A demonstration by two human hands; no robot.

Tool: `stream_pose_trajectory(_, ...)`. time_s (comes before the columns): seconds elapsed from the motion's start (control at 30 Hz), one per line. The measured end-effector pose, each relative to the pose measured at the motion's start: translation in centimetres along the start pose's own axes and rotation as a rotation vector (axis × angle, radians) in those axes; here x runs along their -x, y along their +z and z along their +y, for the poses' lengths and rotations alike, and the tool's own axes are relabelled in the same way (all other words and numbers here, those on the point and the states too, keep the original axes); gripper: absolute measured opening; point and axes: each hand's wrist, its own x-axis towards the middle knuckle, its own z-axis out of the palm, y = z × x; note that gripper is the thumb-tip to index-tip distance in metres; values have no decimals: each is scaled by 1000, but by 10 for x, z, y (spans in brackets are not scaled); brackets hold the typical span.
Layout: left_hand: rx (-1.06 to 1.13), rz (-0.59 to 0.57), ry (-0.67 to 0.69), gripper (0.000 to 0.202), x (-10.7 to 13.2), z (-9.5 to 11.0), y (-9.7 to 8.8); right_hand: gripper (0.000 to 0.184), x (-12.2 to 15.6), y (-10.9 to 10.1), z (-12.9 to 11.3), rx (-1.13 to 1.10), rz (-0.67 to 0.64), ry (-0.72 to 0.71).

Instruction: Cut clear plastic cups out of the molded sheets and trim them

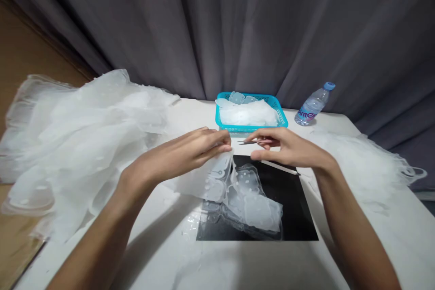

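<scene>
My left hand (207, 147) pinches the top edge of a sheer white fabric piece (219, 176) with white dots and scalloped, embroidered shapes. The fabric hangs down, its lower part lying over a black mat (292, 208). To its right, my right hand (282, 147) is closed around small pointed scissors (249, 142), their thin blades pointing left towards the pinched edge. A gap separates the tips from the fabric. The scissors' handles are mostly hidden by my fingers. Under the right hand, a thin white stick, perhaps a pen (282, 168), lies across the mat.
A heap of sheer white fabric (88, 145) covers the table's left side; another white pile (360, 167) lies right. Behind my hands stands a turquoise basket (251, 128) holding white pieces. A water bottle (311, 106) stands back right. Grey curtains (231, 27) hang behind the white table (163, 253).
</scene>
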Motion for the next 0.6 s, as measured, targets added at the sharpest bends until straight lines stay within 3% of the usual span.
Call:
stream_pose_trajectory(0.1,-4,31,-24,30,1,0,-1,47,-12,35,12,-287,-25,-40)
stream_pose_trajectory(0.17,-18,60,-49,31,1,-3,-2,49,-19,62,20,-441,63,-2)
stream_pose_trajectory(0.3,0,73,-34,33,-2,-17,1,38,-19,91,28,-486,168,74)
stream_pose_trajectory(0.4,-15,116,-19,30,-10,-34,11,23,-12,86,26,-271,224,-29)
stream_pose_trajectory(0.5,-27,196,-73,27,-19,-56,20,12,-6,67,27,44,171,-193)
stream_pose_trajectory(0.6,22,213,-121,29,-23,-68,25,12,-7,55,32,151,158,-168)
